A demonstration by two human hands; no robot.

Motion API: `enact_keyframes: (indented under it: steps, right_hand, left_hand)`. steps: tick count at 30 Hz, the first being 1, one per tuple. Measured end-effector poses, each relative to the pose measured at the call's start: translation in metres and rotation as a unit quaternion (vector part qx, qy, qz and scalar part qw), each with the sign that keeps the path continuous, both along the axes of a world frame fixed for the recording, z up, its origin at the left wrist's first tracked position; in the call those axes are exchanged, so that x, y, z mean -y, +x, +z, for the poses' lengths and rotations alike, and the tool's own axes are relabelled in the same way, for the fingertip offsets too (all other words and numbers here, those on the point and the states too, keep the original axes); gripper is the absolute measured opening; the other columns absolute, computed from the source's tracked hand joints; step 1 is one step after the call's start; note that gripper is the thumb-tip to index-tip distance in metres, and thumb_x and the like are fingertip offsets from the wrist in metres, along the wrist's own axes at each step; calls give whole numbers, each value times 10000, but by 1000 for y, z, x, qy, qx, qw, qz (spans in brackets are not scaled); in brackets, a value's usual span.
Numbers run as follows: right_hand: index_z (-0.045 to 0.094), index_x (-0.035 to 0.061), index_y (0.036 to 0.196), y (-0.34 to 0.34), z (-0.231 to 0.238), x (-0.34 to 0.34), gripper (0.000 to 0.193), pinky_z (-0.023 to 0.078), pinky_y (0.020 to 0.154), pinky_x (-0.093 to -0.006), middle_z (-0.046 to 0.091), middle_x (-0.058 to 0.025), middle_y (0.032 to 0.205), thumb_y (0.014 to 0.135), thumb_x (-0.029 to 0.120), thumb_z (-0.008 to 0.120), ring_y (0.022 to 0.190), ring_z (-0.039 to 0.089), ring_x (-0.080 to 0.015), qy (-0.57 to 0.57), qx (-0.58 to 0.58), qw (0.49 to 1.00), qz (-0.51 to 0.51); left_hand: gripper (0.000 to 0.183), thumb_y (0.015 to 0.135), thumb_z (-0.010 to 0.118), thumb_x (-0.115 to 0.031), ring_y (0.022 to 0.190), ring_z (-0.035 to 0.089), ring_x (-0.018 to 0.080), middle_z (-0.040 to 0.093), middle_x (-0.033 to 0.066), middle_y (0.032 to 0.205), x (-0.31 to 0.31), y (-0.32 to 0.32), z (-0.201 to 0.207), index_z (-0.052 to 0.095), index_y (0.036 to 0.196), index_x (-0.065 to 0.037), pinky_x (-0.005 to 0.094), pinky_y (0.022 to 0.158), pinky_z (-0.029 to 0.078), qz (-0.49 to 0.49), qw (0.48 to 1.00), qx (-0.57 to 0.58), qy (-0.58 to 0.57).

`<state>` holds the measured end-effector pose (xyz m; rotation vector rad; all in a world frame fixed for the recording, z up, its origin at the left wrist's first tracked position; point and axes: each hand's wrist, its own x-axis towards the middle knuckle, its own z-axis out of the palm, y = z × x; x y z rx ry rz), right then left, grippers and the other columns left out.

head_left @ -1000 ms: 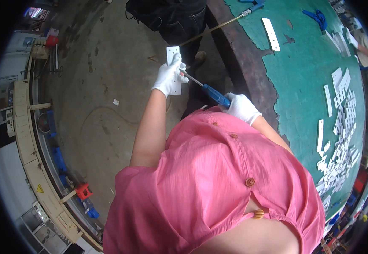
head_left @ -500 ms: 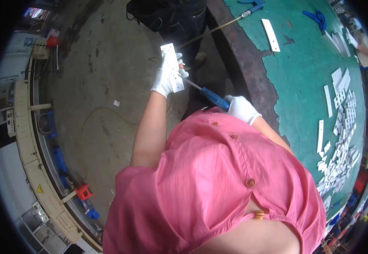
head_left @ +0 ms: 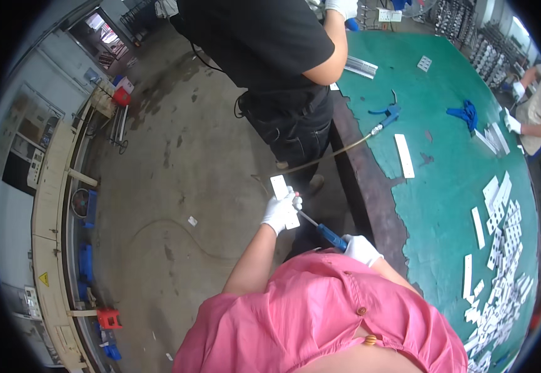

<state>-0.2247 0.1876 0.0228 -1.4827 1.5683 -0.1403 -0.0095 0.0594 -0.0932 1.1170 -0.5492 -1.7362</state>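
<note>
- Found a white plate (head_left: pixel 279 186) left of the green tabletop (head_left: pixel 432 81), apart from its edge, gripped about the middle by a gloved left hand (head_left: pixel 275 213), fingers wrapped round; presumably held there to steady it and leave both ends exposed.
- Noted a blue-handled tool (head_left: pixel 331 236) just left of the tabletop, clasped by its handle in a gloved right hand (head_left: pixel 362 250); apparently angled to present the shank to the plate. Cannot confirm contact at the tip.
- Recorded the plate as flat, narrow, straight-edged, tilted. Unable to judge finer surface detail.
- Logged loose white pieces (head_left: pixel 497 283) heaped along the tabletop's right side, likely kept within reach.
</note>
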Motion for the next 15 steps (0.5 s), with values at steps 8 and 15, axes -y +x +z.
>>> enact_keyframes:
  steps: [8, 15]
  right_hand:
    - [610, 29, 987, 0, 8, 7, 344, 450, 749, -406, 615, -240, 872, 798, 313, 570, 856, 597, -383, 13, 5, 1000, -1]
    - [621, -4, 949, -5, 20, 6, 349, 464, 731, -376, 620, -239, 843, 790, 306, 593, 816, 611, -360, 12, 16, 999, -37]
  left_hand:
    - [402, 861, 512, -480, 507, 500, 147, 523, 37, 662, 15, 5, 14, 528, 825, -80, 299, 473, 445, 25, 992, -56, 106]
    - [252, 827, 642, -295, 509, 517, 131, 511, 27, 657, 19, -2, 37, 512, 798, -81, 271, 439, 427, 52, 988, 129, 71]
